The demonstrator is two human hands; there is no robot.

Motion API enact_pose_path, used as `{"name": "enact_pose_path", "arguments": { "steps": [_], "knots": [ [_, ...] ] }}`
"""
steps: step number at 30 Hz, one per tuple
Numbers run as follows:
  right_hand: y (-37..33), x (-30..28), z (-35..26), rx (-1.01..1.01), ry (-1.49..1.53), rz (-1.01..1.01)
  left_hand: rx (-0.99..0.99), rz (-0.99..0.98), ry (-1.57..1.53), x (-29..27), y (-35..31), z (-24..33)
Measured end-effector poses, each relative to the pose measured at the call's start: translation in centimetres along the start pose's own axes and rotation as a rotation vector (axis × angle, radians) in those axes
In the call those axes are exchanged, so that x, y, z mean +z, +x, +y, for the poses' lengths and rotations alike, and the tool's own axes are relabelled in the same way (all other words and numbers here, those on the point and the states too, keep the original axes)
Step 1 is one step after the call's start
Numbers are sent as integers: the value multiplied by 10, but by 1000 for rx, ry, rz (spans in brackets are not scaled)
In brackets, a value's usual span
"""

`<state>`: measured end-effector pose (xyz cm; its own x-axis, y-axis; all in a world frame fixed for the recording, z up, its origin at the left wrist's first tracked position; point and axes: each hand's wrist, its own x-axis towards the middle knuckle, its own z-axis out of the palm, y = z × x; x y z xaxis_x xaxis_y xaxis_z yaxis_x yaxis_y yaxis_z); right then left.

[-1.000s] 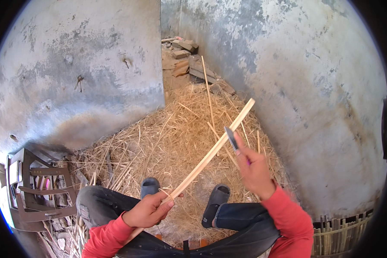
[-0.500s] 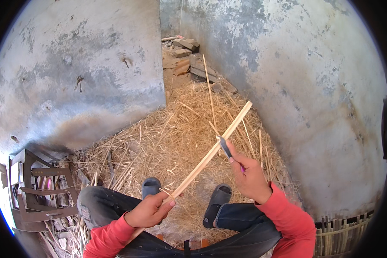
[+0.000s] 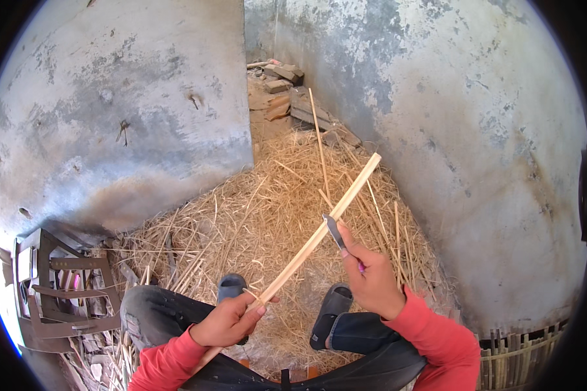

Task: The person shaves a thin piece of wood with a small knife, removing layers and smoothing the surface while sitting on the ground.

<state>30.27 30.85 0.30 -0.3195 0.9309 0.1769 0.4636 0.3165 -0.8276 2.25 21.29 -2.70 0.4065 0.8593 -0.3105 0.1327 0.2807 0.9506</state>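
Note:
My left hand (image 3: 229,322) is closed round the lower part of a long pale wooden strip (image 3: 306,247), which looks like split bamboo. The strip slants up and away to the right, its near end passing under my left forearm. A short thin sliver sticks out by my left thumb. My right hand (image 3: 373,274) grips a small knife (image 3: 334,231) with a curved dark blade and a purplish handle, mostly hidden in the fingers. The blade lies against the strip, a little beyond its middle.
Shavings (image 3: 287,195) and loose thin strips cover the floor. Bare plastered walls (image 3: 476,143) meet beyond, with bricks (image 3: 282,73) stacked at the far gap. A dark wooden chair (image 3: 72,287) lies at left. Slatted bamboo work (image 3: 518,358) stands at lower right. My slippered feet flank the strip.
My right hand has drawn the knife slightly down along the strip toward me. My left hand keeps its hold in nearly the same place.

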Motion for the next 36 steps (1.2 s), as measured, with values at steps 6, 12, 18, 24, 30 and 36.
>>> {"name": "enact_pose_path", "arguments": {
  "steps": [6, 12, 18, 24, 30, 36],
  "knots": [
    [-6, 4, 28, -156, 25, 9, 28, -13, 26, 1, 4, -4],
    [-10, 18, 13, -43, 124, -29, 44, 1, -24, 0, 3, -2],
    [11, -3, -2, 67, 14, -1, 14, 19, -45, -2, 1, -7],
    [-3, 0, 4, 10, 82, 26, 14, -44, -65, -5, -5, -7],
    [18, -25, 11, 0, 40, 111, 50, -34, -21, -2, -2, -7],
    [-2, -3, 6, -59, -68, -81, 61, 11, 39, 1, -1, 0]
  ]
}}
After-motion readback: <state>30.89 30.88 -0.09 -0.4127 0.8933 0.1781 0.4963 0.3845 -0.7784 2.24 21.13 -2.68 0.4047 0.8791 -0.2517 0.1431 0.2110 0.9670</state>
